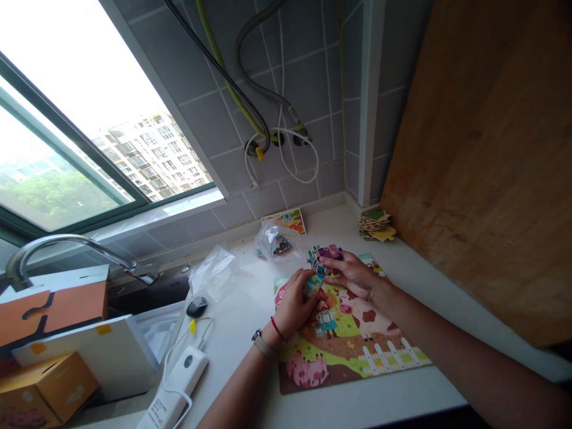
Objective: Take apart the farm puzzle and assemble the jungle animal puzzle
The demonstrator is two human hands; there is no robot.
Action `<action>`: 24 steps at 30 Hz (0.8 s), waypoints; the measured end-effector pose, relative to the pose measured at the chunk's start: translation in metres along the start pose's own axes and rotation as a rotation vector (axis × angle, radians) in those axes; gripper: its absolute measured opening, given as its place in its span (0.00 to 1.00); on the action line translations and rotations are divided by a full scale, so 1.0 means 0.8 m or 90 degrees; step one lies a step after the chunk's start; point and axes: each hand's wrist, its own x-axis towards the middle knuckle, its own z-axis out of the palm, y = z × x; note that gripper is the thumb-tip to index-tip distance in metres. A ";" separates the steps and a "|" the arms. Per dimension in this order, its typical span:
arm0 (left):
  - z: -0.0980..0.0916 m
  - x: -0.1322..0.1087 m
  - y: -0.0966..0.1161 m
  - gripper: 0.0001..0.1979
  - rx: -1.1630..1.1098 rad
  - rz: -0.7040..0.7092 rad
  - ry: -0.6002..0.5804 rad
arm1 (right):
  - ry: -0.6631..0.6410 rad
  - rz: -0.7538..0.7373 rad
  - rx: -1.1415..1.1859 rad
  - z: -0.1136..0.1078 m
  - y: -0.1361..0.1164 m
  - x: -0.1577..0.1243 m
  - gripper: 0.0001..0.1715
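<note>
Above a farm-scene jigsaw puzzle (344,351), both of my hands are close together. My left hand (295,298) is closed around some blue and yellow puzzle pieces (313,285); its fingers partly cover them. Purple and teal puzzle pieces (328,253) are pinched in my right hand (357,275), their edges touching or nearly touching those in the left. The puzzle underneath shows a pink pig, a cow, a farmer and a white fence. My hands and forearms hide part of its upper area.
Behind my hands lie a clear bag of pieces (279,243) and a picture card (292,220). A stack of puzzle pieces (376,225) sits by the wooden panel (482,167). To the left are a crumpled plastic bag (214,271), a power strip (176,387), boxes (67,387) and a faucet (80,239).
</note>
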 end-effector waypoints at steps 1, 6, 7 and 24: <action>-0.001 0.000 0.001 0.23 -0.020 -0.002 0.010 | -0.009 -0.005 0.000 0.001 0.002 0.001 0.22; -0.004 0.001 0.003 0.22 -0.083 -0.006 0.046 | -0.026 -0.012 0.015 0.004 0.011 0.002 0.23; -0.004 0.001 0.003 0.21 -0.090 -0.004 0.057 | -0.034 -0.013 0.019 0.005 0.012 0.002 0.24; -0.012 0.011 0.010 0.16 -0.429 -0.115 0.168 | -0.159 0.031 -0.002 0.009 0.009 -0.008 0.18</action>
